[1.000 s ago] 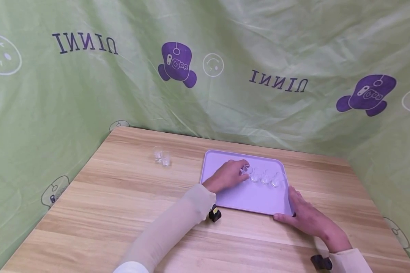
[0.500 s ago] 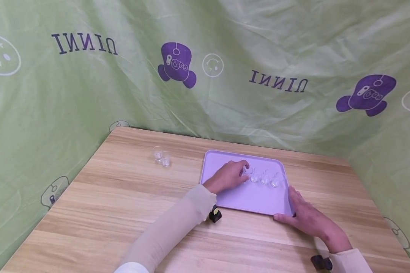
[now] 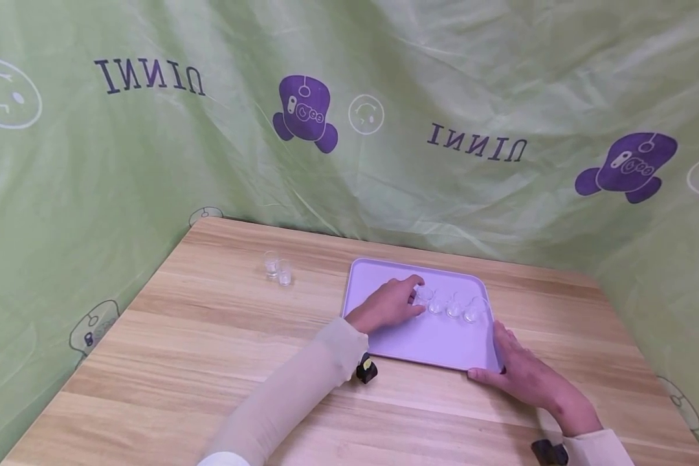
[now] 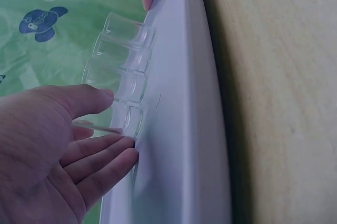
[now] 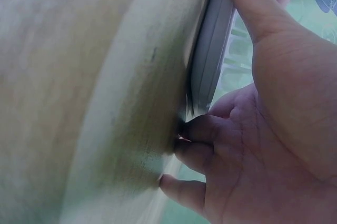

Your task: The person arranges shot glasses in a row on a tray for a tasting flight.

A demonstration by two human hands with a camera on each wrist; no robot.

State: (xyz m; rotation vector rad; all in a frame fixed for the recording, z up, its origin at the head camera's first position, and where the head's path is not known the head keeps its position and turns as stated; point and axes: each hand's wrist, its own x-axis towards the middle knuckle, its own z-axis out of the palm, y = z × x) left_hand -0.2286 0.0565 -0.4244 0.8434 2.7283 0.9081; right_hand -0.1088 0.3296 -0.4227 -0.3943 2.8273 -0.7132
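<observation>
Four walls aside, a lilac tray (image 3: pixel 425 336) lies on the table. Several small clear glasses (image 3: pixel 453 307) stand on it in a slanting row. My left hand (image 3: pixel 389 303) is at the row's left end, thumb and fingers spread apart either side of the end glass (image 3: pixel 424 295). In the left wrist view that glass (image 4: pixel 132 121) stands between the thumb and the extended fingers, partly hidden by them. My right hand (image 3: pixel 524 370) rests against the tray's near right corner, thumb along the front edge and fingers along the right side. In the right wrist view its fingertips (image 5: pixel 192 151) meet the table.
Two more clear glasses (image 3: pixel 277 270) stand close together on the wooden table (image 3: pixel 210 362), left of the tray. A green printed curtain (image 3: pixel 384 194) hangs behind and on both sides of the table. A black wrist device (image 3: pixel 366 368) sits by the left sleeve.
The thumb and fingers of my left hand have spread a little wider around the end glass. My right hand stays at the tray corner. The head view has shifted slightly.
</observation>
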